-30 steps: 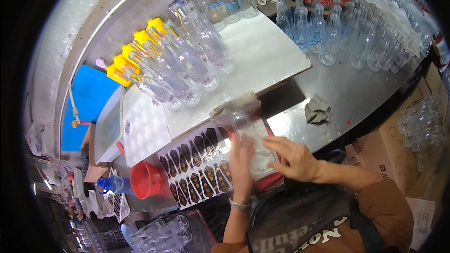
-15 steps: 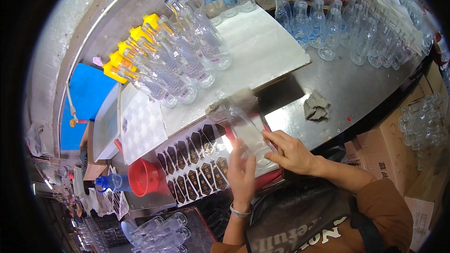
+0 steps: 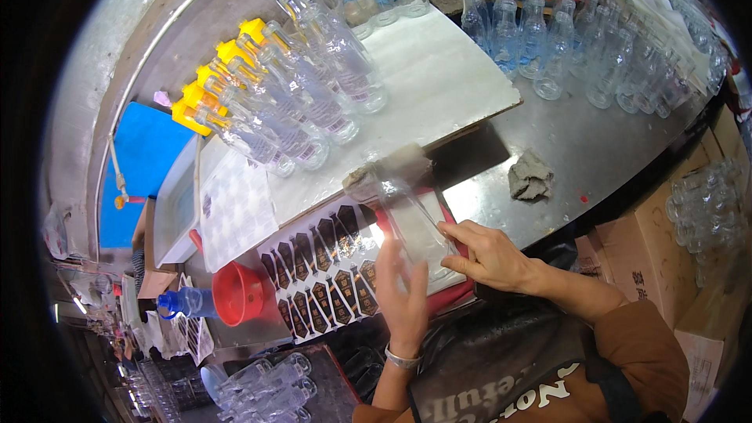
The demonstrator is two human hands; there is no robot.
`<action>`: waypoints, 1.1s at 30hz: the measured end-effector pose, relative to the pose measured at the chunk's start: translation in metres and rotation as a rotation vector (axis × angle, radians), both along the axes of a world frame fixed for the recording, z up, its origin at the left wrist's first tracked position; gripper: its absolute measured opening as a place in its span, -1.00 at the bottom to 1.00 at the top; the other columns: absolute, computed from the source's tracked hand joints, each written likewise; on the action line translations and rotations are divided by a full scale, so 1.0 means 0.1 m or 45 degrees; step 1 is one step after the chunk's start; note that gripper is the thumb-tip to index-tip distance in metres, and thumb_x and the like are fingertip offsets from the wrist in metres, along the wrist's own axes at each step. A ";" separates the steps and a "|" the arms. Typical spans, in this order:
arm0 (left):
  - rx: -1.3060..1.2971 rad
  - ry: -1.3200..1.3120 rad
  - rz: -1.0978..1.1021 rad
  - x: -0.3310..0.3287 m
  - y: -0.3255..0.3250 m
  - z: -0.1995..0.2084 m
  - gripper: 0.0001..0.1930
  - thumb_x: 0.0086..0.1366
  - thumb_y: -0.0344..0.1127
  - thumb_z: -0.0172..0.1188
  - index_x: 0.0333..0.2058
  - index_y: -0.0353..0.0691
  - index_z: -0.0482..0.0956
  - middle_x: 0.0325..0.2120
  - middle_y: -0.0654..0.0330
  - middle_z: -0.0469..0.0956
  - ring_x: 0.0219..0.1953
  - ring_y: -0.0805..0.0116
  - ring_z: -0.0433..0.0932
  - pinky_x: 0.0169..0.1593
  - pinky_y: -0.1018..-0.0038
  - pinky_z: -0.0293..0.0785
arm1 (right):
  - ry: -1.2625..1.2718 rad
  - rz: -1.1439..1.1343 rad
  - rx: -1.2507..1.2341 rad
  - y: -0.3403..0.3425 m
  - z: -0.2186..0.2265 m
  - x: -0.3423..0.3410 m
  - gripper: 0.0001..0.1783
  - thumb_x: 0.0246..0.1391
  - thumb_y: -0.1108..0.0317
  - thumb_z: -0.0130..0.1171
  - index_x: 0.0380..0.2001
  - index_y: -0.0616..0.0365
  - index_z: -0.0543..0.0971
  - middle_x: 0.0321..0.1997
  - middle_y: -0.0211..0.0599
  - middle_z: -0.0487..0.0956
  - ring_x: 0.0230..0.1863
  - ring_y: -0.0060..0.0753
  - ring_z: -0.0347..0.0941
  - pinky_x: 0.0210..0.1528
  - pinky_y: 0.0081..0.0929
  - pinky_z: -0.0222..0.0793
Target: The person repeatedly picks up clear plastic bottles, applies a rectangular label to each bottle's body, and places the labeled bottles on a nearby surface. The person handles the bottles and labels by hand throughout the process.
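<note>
A clear glass bottle (image 3: 403, 207) lies in front of me, its neck pointing away toward a greyish cloth-wrapped rest (image 3: 362, 184). My right hand (image 3: 493, 258) grips the bottle's near end between thumb and fingers. Along the bottle's left side is my left hand (image 3: 401, 294), blurred, its fingers stretched out and thumb apart; whether it touches the glass I cannot tell. Beneath the bottle shows a pale pad with a red edge (image 3: 450, 296). To the left lies a sheet of dark bottle-shaped labels (image 3: 321, 274) in two rows.
Several printed glass bottles (image 3: 313, 94) lean on yellow holders (image 3: 196, 102) upon a white board (image 3: 446, 70). Plain bottles (image 3: 552, 55) crowd the back right of the metal table. A crumpled grey cloth (image 3: 531, 176) lies right. Left are a red bucket (image 3: 237, 294) and blue water bottle (image 3: 184, 303).
My left hand has shifted slightly and its fingers have straightened beside the bottle. My right hand stays at the bottle's near end, almost unmoved.
</note>
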State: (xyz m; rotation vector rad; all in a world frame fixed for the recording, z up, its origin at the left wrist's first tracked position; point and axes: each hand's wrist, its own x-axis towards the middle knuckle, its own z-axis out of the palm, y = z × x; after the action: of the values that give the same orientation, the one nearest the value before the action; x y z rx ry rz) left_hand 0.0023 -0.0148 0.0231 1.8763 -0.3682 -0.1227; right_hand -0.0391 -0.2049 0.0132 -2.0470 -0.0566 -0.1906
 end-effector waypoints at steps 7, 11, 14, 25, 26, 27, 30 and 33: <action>-0.309 0.413 -0.019 0.13 -0.02 -0.23 -0.49 0.43 -0.42 0.08 0.30 -0.45 0.29 0.22 -0.04 0.44 0.27 0.17 0.41 0.33 0.33 0.27 | -0.038 -0.016 -0.119 0.08 0.18 -0.10 -0.32 0.09 0.20 0.37 0.24 0.23 0.43 -0.06 -0.04 0.52 -0.23 -0.09 0.55 -0.21 -0.29 0.51; -0.444 0.462 -0.003 0.11 -0.06 -0.20 -0.43 0.42 -0.47 0.07 0.35 -0.45 0.17 0.32 -0.06 0.30 0.34 0.14 0.32 0.37 0.31 0.22 | 0.008 -0.011 0.087 0.09 0.04 -0.05 -0.28 0.10 0.28 0.36 0.31 0.18 0.38 -0.08 -0.14 0.50 -0.43 -0.39 0.47 -0.35 -0.45 0.44; -0.526 0.442 -0.024 0.10 -0.16 -0.21 -0.31 0.41 -0.53 0.08 0.42 -0.39 -0.02 0.42 -0.06 0.08 0.43 0.09 0.18 0.41 0.24 0.16 | -0.021 0.034 0.142 0.04 -0.10 -0.04 -0.25 0.10 0.34 0.35 0.35 0.19 0.33 -0.14 -0.21 0.49 -0.56 -0.57 0.32 -0.44 -0.55 0.33; 0.613 -0.672 0.205 -0.21 1.07 -0.66 -0.42 0.21 -0.29 0.35 0.19 -0.31 0.44 0.29 -0.12 0.32 0.34 -0.09 0.30 0.38 0.10 0.16 | 0.279 -0.084 0.402 -0.39 -0.23 -0.18 -0.49 0.22 0.45 0.15 0.24 0.25 0.43 -0.05 -0.32 0.59 -0.51 -0.74 0.36 -0.42 -0.70 0.36; 0.762 -0.707 0.174 -0.24 1.19 -0.71 -0.44 0.20 -0.32 0.35 0.17 -0.28 0.46 0.28 -0.11 0.35 0.33 -0.09 0.32 0.38 0.07 0.14 | 0.309 -0.114 0.459 -0.41 -0.26 -0.18 -0.52 0.23 0.45 0.13 0.22 0.26 0.44 -0.05 -0.33 0.60 -0.52 -0.76 0.36 -0.43 -0.71 0.37; 0.911 -0.740 0.142 -0.26 1.31 -0.76 -0.47 0.20 -0.34 0.34 0.16 -0.26 0.48 0.27 -0.09 0.37 0.32 -0.09 0.33 0.38 0.05 0.13 | 0.263 -0.142 0.479 -0.41 -0.27 -0.18 -0.57 0.24 0.46 0.13 0.17 0.29 0.47 -0.12 -0.32 0.63 -0.54 -0.76 0.37 -0.46 -0.70 0.38; 0.987 -0.833 0.064 -0.25 1.61 -0.94 -0.59 0.20 -0.45 0.31 0.05 -0.21 0.58 0.21 0.02 0.46 0.30 -0.04 0.37 0.37 0.01 0.12 | 0.274 -0.122 0.406 -0.38 -0.24 -0.19 -0.61 0.24 0.46 0.13 0.12 0.30 0.51 -0.17 -0.33 0.64 -0.55 -0.77 0.37 -0.46 -0.71 0.36; 0.592 -0.568 0.167 -0.21 1.47 -0.64 -0.75 0.23 -0.58 0.25 -0.11 -0.24 0.65 -0.04 0.04 0.65 0.03 0.10 0.62 0.11 0.32 0.46 | 0.299 -0.127 0.392 -0.42 -0.22 -0.25 -0.63 0.23 0.45 0.14 0.09 0.32 0.53 -0.20 -0.34 0.65 -0.56 -0.78 0.37 -0.45 -0.73 0.35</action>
State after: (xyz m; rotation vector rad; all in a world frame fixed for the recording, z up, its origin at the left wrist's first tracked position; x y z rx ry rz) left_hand -0.0183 0.1323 -0.0412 2.3825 -0.5526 0.3325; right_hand -0.0640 -0.2464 -0.0092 -1.7524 0.2087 -0.0173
